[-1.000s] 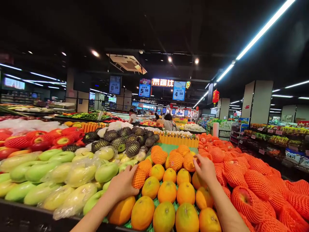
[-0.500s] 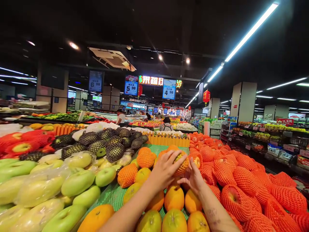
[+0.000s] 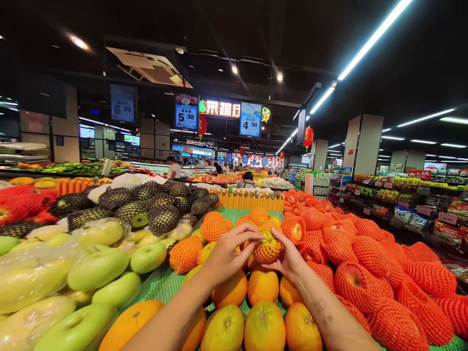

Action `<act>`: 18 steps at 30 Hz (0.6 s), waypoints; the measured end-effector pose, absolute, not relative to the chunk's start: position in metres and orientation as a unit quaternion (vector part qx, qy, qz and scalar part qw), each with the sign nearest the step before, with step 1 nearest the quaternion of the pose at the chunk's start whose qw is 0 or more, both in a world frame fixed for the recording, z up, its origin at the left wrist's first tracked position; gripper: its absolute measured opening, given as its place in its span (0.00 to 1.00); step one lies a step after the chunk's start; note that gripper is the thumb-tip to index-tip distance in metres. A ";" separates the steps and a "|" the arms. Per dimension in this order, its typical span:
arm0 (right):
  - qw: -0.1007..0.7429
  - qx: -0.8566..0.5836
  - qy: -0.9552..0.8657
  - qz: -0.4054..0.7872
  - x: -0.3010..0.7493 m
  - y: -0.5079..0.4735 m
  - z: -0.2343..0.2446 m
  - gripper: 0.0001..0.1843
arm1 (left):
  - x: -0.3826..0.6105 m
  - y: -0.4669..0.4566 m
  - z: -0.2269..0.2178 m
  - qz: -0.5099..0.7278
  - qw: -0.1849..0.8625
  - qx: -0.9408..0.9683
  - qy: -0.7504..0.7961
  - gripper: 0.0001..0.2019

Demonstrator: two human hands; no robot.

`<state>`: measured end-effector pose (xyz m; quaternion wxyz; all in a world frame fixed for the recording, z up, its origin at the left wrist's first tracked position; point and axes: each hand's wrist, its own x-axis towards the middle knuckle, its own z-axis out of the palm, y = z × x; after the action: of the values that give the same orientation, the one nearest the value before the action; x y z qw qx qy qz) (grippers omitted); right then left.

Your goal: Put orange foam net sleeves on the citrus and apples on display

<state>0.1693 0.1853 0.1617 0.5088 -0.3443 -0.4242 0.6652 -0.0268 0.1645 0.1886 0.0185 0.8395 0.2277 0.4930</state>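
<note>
An orange in an orange foam net [image 3: 268, 249] is held above the pile, its greenish stem end showing through the net's opening. My right hand [image 3: 288, 256] grips it from the right, thumb on top and fingers underneath. From the left, my left hand [image 3: 234, 248] is closed, with bent fingertips pinching the net's edge near the stem. Bare oranges [image 3: 263, 286] lie below my hands on a green mat [image 3: 159, 287]. Other netted oranges [image 3: 214, 225] sit behind and to the left.
Red-netted apples [image 3: 356, 280] heap up on the right. Green apples [image 3: 98, 270] and dark-netted fruit [image 3: 163, 217] fill the left. A low yellow fence [image 3: 248, 202] edges the back. Price signs [image 3: 250, 119] hang overhead. A person [image 3: 247, 180] is beyond the stand.
My left hand has drawn from over the orange to its left side, fingertips at the net. My right hand has closed around the fruit, now stem end facing me. The view has shifted slightly.
</note>
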 end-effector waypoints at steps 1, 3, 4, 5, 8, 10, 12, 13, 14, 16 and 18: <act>0.509 -0.343 -0.434 0.660 0.169 0.184 0.161 0.29 | -0.025 0.165 0.187 0.508 0.025 0.834 0.214 0.12; 0.520 -0.331 -0.458 0.640 0.167 0.183 0.158 0.32 | -0.022 0.166 0.185 0.525 0.037 0.826 0.202 0.11; 0.526 -0.324 -0.470 0.630 0.166 0.182 0.157 0.34 | -0.022 0.166 0.184 0.526 0.040 0.824 0.207 0.10; 0.529 -0.318 -0.479 0.625 0.165 0.182 0.155 0.36 | -0.022 0.167 0.184 0.521 0.040 0.824 0.217 0.09; 0.533 -0.318 -0.475 0.624 0.164 0.182 0.153 0.36 | -0.024 0.168 0.185 0.500 0.036 0.826 0.256 0.05; 0.549 -0.320 -0.456 0.623 0.165 0.183 0.153 0.34 | -0.025 0.169 0.185 0.480 0.041 0.828 0.286 0.07; 0.564 -0.318 -0.437 0.624 0.168 0.185 0.155 0.32 | -0.026 0.169 0.185 0.455 0.046 0.830 0.319 0.12; 0.568 -0.316 -0.433 0.625 0.169 0.185 0.156 0.31 | -0.025 0.170 0.184 0.445 0.047 0.829 0.335 0.15; 0.571 -0.316 -0.429 0.625 0.170 0.185 0.157 0.31 | -0.025 0.170 0.183 0.437 0.046 0.828 0.348 0.18; 0.569 -0.313 -0.429 0.628 0.170 0.184 0.158 0.33 | -0.025 0.170 0.181 0.426 0.041 0.826 0.366 0.24; 0.560 -0.304 -0.441 0.632 0.170 0.182 0.160 0.36 | -0.025 0.171 0.178 0.410 0.034 0.833 0.371 0.31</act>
<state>0.1695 0.1819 0.1599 0.5605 -0.3036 -0.4406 0.6321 -0.0255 0.1713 0.1781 0.0339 0.8325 0.3707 0.4103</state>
